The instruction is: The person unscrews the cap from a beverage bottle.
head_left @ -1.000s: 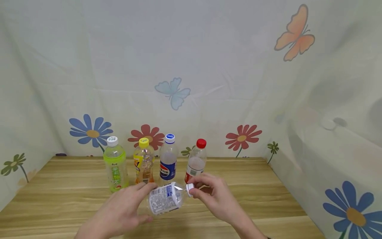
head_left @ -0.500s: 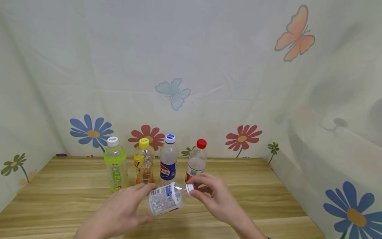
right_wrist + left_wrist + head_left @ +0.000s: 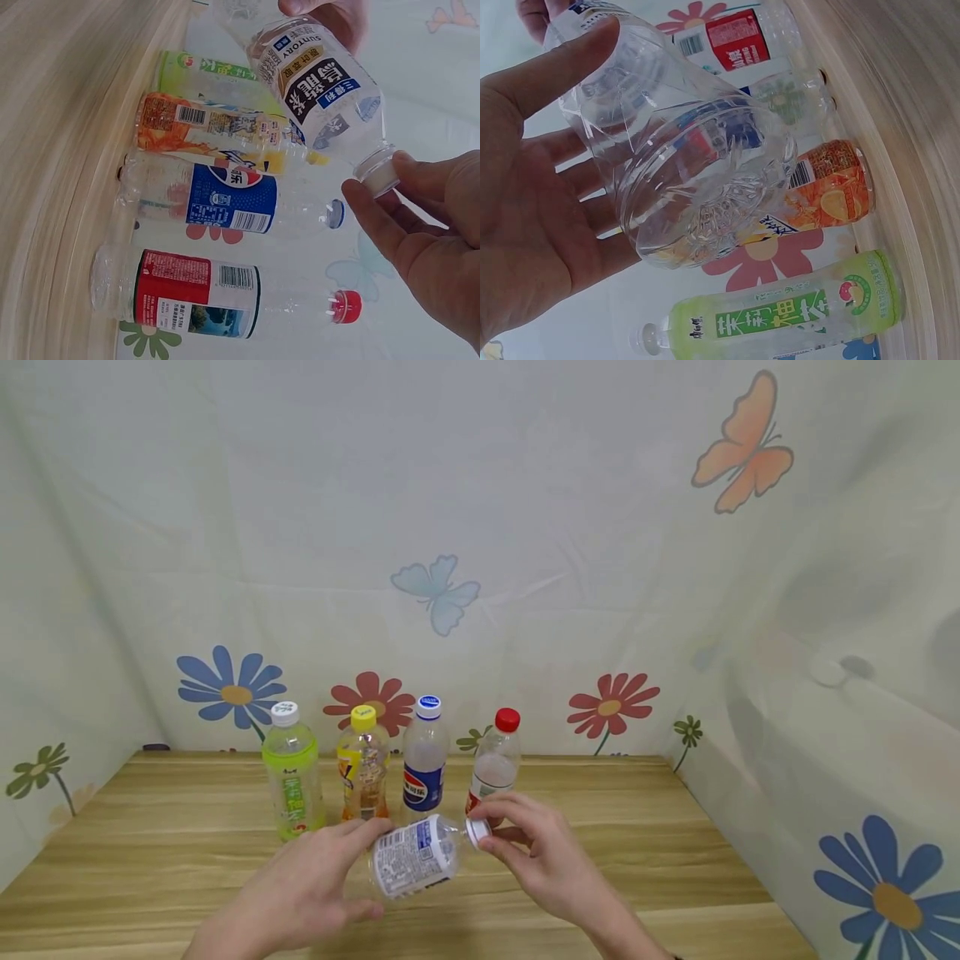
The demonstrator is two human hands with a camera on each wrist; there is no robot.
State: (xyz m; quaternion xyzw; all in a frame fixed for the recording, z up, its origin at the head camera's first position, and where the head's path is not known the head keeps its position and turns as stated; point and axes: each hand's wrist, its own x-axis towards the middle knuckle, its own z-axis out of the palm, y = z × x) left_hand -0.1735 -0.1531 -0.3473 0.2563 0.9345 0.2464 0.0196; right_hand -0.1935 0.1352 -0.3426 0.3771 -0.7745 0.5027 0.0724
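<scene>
over the worktop (image 3: 652, 852), holding a clear bottle (image 3: 411, 860) tipped on its side, with its bottom end to the left and its neck to the right. grasping that bottle near its bottom end with the left grip (image 3: 296, 885), thumb on one side and fingers on the other. pinching the white cap (image 3: 477, 833) at the bottle's mouth with the right grip (image 3: 551, 860), between thumb and fingertips. can't tell how tight on the neck. around the clear bottle, a white label (image 3: 319, 82) with blue and gold bits and big writing.

just behind, standing up in a row with small gaps: first a green bottle (image 3: 291, 777) with a white top, next an orange bottle (image 3: 363, 777) with a yellow top, then a blue-label bottle (image 3: 422, 789) with a blue top, and last a red-label bottle (image 3: 495, 768) with a red top, partly hidden behind the right grip.

at the back, a pale cloth (image 3: 577, 510) with blue flowers (image 3: 896, 902), red flowers (image 3: 610, 707), a light blue butterfly (image 3: 433, 596) and an orange butterfly (image 3: 740, 450).
</scene>
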